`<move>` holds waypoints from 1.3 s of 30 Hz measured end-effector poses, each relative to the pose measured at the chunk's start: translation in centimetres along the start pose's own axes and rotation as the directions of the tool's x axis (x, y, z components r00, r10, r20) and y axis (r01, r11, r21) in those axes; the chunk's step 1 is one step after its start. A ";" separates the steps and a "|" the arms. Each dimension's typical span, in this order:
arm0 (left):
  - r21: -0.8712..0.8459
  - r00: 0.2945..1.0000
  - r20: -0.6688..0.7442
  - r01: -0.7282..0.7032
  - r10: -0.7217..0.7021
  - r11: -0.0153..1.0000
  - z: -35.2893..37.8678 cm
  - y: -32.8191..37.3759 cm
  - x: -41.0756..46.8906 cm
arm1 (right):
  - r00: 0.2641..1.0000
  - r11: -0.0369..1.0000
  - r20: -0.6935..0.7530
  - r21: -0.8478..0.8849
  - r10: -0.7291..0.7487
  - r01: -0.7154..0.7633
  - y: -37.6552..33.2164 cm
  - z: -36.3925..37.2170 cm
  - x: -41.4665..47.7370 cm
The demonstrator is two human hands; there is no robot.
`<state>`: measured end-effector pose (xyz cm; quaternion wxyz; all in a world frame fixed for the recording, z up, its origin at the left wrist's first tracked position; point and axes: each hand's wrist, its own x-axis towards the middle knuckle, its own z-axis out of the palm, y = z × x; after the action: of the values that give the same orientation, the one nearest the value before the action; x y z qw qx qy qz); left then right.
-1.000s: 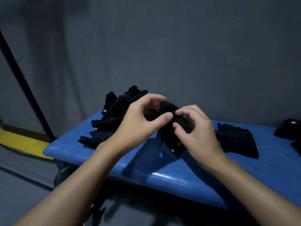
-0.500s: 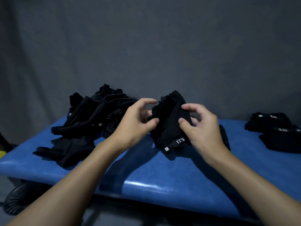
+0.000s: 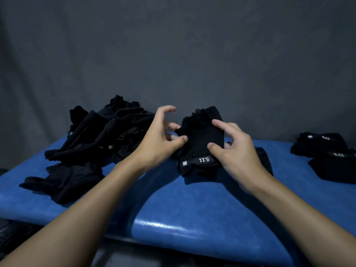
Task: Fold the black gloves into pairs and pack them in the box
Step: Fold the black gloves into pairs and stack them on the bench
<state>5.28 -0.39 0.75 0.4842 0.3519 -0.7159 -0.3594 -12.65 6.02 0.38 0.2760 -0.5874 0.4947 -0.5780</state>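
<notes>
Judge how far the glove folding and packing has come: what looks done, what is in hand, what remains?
Done: folded pairs lie at the table's right end. In hand: the right hand grips a glove bundle; the left hand, fingers spread, touches its edge. Left: a loose glove pile and a single glove remain unfolded. No box is visible, so packing cannot be judged.

Two hands, one glove heap, two folded pairs.
</notes>
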 end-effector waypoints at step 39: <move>0.395 0.984 0.131 0.063 -0.124 0.916 0.1 -4.6 0.9 | 0.996 0.626 -0.035 -0.776 0.078 -0.076 2.8 -0.7 1.7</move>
<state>5.61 -3.42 -2.76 0.3303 0.4462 -0.7905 -0.2586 -14.34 3.62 -1.30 0.0215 -0.6279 0.7196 -0.2959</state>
